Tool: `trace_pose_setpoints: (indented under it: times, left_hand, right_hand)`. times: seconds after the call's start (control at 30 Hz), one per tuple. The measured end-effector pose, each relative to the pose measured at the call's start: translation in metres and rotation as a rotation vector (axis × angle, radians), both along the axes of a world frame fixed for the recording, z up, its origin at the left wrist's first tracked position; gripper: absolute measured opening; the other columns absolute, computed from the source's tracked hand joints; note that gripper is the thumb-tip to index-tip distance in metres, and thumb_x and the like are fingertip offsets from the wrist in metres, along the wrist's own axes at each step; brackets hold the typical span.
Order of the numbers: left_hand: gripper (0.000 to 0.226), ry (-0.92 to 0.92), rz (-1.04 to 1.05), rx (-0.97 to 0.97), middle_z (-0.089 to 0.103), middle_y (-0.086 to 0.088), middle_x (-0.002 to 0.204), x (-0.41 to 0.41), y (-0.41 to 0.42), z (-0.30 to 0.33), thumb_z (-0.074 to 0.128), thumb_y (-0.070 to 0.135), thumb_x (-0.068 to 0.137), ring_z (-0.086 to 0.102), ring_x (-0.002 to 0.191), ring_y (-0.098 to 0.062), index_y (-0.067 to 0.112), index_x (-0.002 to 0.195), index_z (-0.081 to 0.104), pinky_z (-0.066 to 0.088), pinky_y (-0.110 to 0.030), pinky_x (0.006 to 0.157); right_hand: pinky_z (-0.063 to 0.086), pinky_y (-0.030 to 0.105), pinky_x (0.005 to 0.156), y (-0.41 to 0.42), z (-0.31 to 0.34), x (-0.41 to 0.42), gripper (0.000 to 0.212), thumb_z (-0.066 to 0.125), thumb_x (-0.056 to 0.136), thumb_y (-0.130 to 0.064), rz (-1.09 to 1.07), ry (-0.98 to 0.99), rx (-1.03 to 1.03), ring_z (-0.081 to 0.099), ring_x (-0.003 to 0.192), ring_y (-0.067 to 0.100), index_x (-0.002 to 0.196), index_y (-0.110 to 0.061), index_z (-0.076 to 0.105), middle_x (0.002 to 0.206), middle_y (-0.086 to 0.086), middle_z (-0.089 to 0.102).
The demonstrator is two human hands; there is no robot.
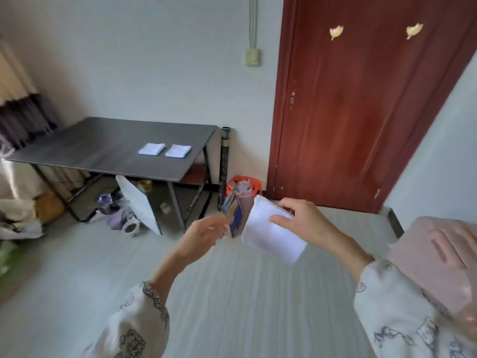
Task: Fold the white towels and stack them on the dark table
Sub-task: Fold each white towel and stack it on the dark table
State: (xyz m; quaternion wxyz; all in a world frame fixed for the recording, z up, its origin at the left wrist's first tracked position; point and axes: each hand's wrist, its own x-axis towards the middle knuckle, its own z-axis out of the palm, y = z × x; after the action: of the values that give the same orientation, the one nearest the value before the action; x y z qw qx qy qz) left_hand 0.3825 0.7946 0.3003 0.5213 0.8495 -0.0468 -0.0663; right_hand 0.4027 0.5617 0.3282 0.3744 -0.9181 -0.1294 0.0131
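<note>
Holding one folded white towel [273, 235] in the right hand [302, 223], thumb on the near face and fingers curled behind, most likely to keep the folds closed on the way to the dark table [103, 148]. Already lying there side by side, not stacked: two folded towels [151, 149] [178, 151]. Left hand [204, 233] raised just beside the held towel, not touching, fingers relaxed and slightly apart, gripping nothing. Both forearms stretched forward over the pale striped bed [232, 293].
</note>
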Motion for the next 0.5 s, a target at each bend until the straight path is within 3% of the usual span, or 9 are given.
trace_pose_setpoints:
  times: [0.07, 0.13, 0.2, 0.3, 0.4, 0.5]
  left_hand:
    - [0.023, -0.048, 0.066, 0.04, 0.061, -0.001, 0.093, 0.033, 0.04, 0.012, 0.044, 0.002, 0.094, 0.057, 0.085, -0.017, 0.017, 0.104, 0.059, 0.045, -0.021, 0.072]
    - [0.026, -0.068, 0.116, 0.078, 0.062, 0.002, 0.096, 0.069, 0.077, 0.024, 0.042, 0.004, 0.095, 0.06, 0.087, -0.013, 0.02, 0.107, 0.058, 0.045, -0.011, 0.069]
    - [0.028, -0.094, 0.172, 0.104, 0.063, 0.0, 0.101, 0.107, 0.112, 0.035, 0.04, 0.005, 0.095, 0.062, 0.091, -0.014, 0.019, 0.111, 0.058, 0.046, -0.011, 0.071]
    - [0.027, -0.12, 0.261, 0.112, 0.063, -0.002, 0.104, 0.159, 0.16, 0.053, 0.039, 0.007, 0.096, 0.062, 0.09, -0.013, 0.018, 0.113, 0.057, 0.046, -0.009, 0.068]
    - [0.026, -0.151, 0.325, 0.136, 0.064, 0.0, 0.102, 0.203, 0.206, 0.066, 0.04, 0.008, 0.096, 0.061, 0.09, -0.012, 0.019, 0.112, 0.057, 0.048, -0.012, 0.071]
    - [0.024, -0.163, 0.4, 0.122, 0.064, 0.004, 0.101, 0.244, 0.256, 0.07, 0.042, 0.01, 0.096, 0.062, 0.095, -0.012, 0.023, 0.11, 0.057, 0.051, -0.024, 0.083]
  right_hand:
    - [0.036, 0.031, 0.061, 0.041, 0.014, 0.051, 0.017, 0.063, 0.083, -0.032, 0.082, -0.034, -0.029, 0.049, 0.064, 0.017, 0.078, -0.016, 0.059, 0.07, 0.0, 0.056]
    - [0.034, 0.026, 0.059, 0.078, 0.027, 0.102, 0.015, 0.06, 0.085, -0.031, 0.145, -0.052, -0.048, 0.045, 0.061, 0.01, 0.08, -0.017, 0.059, 0.066, -0.006, 0.052]
    - [0.03, 0.025, 0.057, 0.114, 0.039, 0.151, 0.015, 0.056, 0.086, -0.031, 0.199, -0.073, -0.053, 0.04, 0.057, 0.007, 0.076, -0.02, 0.056, 0.062, -0.007, 0.048]
    - [0.031, 0.026, 0.059, 0.164, 0.053, 0.222, 0.019, 0.056, 0.087, -0.03, 0.292, -0.09, -0.028, 0.042, 0.062, 0.011, 0.082, -0.012, 0.059, 0.074, 0.007, 0.057]
    - [0.034, 0.028, 0.062, 0.214, 0.067, 0.288, 0.022, 0.058, 0.085, -0.033, 0.347, -0.121, -0.033, 0.044, 0.065, 0.013, 0.085, -0.012, 0.061, 0.084, 0.011, 0.062]
    - [0.038, 0.028, 0.065, 0.261, 0.077, 0.349, 0.015, 0.059, 0.085, -0.036, 0.397, -0.153, -0.028, 0.054, 0.072, 0.018, 0.083, -0.021, 0.062, 0.083, 0.001, 0.063]
